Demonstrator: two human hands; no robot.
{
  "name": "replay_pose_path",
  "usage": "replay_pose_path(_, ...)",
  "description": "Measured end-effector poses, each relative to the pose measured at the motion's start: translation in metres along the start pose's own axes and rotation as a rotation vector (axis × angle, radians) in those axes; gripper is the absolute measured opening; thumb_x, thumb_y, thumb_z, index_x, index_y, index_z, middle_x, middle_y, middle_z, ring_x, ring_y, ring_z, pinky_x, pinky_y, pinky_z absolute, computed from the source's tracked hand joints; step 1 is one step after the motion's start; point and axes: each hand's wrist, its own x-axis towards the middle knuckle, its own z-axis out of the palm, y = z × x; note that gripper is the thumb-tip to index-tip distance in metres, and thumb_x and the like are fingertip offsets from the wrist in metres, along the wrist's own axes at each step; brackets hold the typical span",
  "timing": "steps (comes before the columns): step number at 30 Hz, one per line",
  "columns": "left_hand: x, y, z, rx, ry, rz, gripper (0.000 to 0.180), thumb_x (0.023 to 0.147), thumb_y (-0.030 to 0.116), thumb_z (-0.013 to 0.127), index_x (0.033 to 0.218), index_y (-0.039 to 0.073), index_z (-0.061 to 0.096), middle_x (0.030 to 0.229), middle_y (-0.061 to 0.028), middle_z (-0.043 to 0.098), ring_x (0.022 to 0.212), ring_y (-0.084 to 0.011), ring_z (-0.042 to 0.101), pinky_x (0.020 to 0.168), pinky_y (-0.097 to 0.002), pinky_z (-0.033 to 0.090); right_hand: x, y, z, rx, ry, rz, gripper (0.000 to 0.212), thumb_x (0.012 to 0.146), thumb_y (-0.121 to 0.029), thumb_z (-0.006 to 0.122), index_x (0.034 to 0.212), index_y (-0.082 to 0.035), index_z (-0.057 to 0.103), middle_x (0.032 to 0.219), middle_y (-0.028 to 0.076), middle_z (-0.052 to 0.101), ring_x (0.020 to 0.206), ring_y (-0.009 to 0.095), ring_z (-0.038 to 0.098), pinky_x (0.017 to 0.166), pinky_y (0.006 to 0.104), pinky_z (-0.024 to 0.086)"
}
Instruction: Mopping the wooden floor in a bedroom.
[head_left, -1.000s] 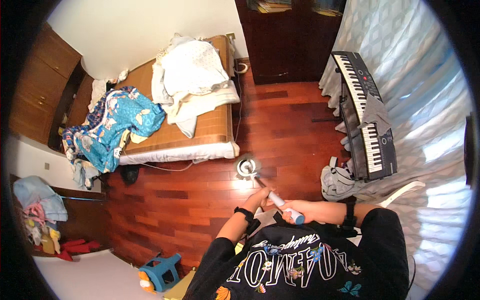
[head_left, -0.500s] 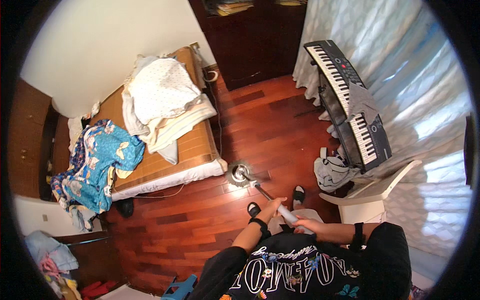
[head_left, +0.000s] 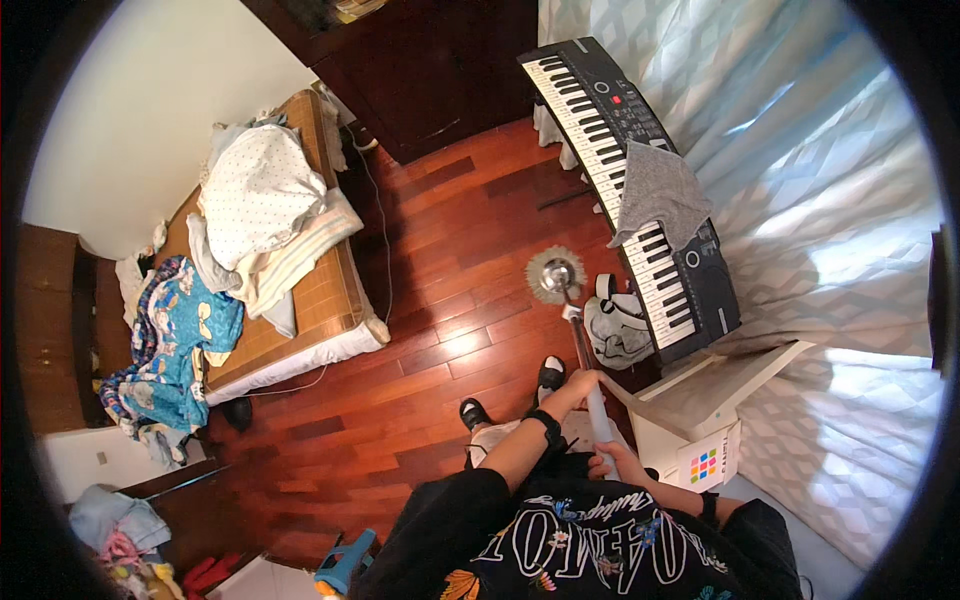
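A spin mop with a round metal hub and pale fringe, its head on the floor beside the grey bag, slants toward me. My left hand is closed round the middle of its pole. Nearer my body, my right hand grips the light grey handle close to its end. The mop head lies on the red-brown wooden floor, between the bed and the keyboard stand.
An electronic keyboard with a grey cloth over it stands at the right, by the curtain. A grey bag and a cream chair are close to the pole. Left is a bed with bedding; a blue stool stands lower left.
The mop head has gone from beside the bed's corner to the right, near the bag and keyboard. Both hands keep their hold on the pole. My view has turned rightward, and my feet have shifted.
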Motion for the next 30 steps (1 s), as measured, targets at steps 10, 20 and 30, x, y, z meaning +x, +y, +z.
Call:
replay_pose_path(10, 0.007, 0.016, -0.004, -0.068, 0.120, 0.018, 0.020, 0.067, 0.012, 0.051, 0.079, -0.001, 0.042, 0.057, -0.0098, 0.041, 0.045, -0.0249, 0.049, 0.043, -0.0381, 0.047, -0.006, -0.027, 0.043, -0.179, -0.112, 0.173, 0.013, 0.078, -0.021, 0.048, 0.079, -0.012, 0.039, 0.058, -0.004, 0.036, 0.047, 0.006, 0.034, 0.050, 0.0207, 0.032)
replay_pose_path(20, 0.017, -0.009, -0.066, 0.005, 0.161, 0.171, 0.026, 0.058, 0.020, 0.055, 0.072, -0.002, 0.050, 0.063, -0.0157, 0.051, 0.049, -0.0288, 0.052, 0.041, -0.0415, 0.040, 0.028, 0.010, 0.082, -0.513, 0.073, 0.356, 0.023, 0.075, -0.015, 0.042, 0.055, -0.014, 0.031, 0.046, -0.006, 0.032, 0.044, 0.005, 0.031, 0.051, 0.0189, 0.029)
replay_pose_path(30, -0.068, -0.060, -0.214, -0.111, 0.206, 0.213, 0.021, 0.062, 0.021, 0.052, 0.068, 0.001, 0.053, 0.055, -0.0128, 0.053, 0.046, -0.0254, 0.054, 0.042, -0.0383, 0.043, 0.113, 0.127, 0.113, -0.718, 0.094, 0.455, 0.024, 0.073, -0.018, 0.041, 0.052, -0.014, 0.031, 0.045, -0.006, 0.030, 0.041, 0.006, 0.030, 0.046, 0.0197, 0.027)
